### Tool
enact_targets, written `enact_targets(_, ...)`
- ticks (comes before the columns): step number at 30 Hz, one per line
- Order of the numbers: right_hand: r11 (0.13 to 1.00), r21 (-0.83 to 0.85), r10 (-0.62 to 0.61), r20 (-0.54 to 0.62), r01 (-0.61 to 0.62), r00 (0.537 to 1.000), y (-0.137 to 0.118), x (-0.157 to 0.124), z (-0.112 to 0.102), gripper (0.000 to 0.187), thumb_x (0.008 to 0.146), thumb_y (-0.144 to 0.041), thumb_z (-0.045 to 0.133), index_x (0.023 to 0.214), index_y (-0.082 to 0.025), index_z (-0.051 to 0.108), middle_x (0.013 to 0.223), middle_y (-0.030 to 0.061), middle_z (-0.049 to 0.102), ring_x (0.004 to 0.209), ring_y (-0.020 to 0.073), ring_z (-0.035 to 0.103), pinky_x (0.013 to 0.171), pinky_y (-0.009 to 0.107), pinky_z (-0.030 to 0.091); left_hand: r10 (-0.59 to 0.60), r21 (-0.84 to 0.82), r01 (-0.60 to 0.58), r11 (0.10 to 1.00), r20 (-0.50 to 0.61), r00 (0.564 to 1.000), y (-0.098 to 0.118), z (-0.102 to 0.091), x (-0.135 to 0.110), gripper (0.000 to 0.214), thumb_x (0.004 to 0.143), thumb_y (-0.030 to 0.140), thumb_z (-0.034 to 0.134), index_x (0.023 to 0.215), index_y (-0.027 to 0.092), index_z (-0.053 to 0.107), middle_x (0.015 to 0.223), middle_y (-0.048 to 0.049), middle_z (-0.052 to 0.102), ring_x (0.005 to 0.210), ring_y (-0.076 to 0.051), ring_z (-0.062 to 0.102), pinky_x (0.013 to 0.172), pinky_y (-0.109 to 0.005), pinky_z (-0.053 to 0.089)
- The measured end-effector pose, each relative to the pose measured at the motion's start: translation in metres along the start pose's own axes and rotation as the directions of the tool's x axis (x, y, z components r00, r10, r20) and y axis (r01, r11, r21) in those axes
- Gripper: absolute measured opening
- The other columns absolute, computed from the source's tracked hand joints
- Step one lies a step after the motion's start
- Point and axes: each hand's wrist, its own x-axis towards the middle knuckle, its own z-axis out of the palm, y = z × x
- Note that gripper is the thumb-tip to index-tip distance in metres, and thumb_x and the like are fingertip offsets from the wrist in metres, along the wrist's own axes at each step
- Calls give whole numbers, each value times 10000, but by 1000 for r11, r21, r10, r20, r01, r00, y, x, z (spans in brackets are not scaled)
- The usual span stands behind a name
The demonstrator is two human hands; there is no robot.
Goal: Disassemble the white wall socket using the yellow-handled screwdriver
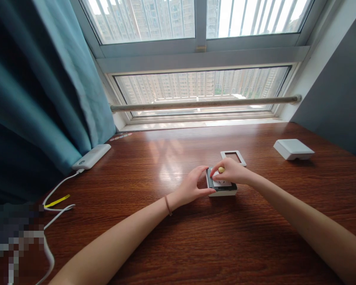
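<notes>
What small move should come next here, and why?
Perhaps brace the socket firmly with the left hand, which spans its left side: the right hand, with a yellow knob in its grasp, reaches the socket face's left edge.

Table (178,245): reddish-brown, glossy, wood-grained. On it, wall socket (223,183) in white-sided box. Empty rectangular cover frame (242,158), white, flat just beyond socket. White box (294,149) well right of socket, farther back. Well left of socket: white power bank (92,156), white cable (59,216) plugged in, yellow strip (58,201) against cable.
</notes>
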Motion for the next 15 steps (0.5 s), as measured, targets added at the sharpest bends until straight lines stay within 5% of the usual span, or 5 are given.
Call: enact_targets(15,979,-199,-72,-150,42,986,-5,-3,12,146,719,-251,585,734,-191,717,581,8,614,566,123,508,555,223,328,13,-22,-14,1000,-8,1000,3,-1,1,685,687,425,703,1270,210,416,1293,-109,481,1195,-266,456,1043,-413,341)
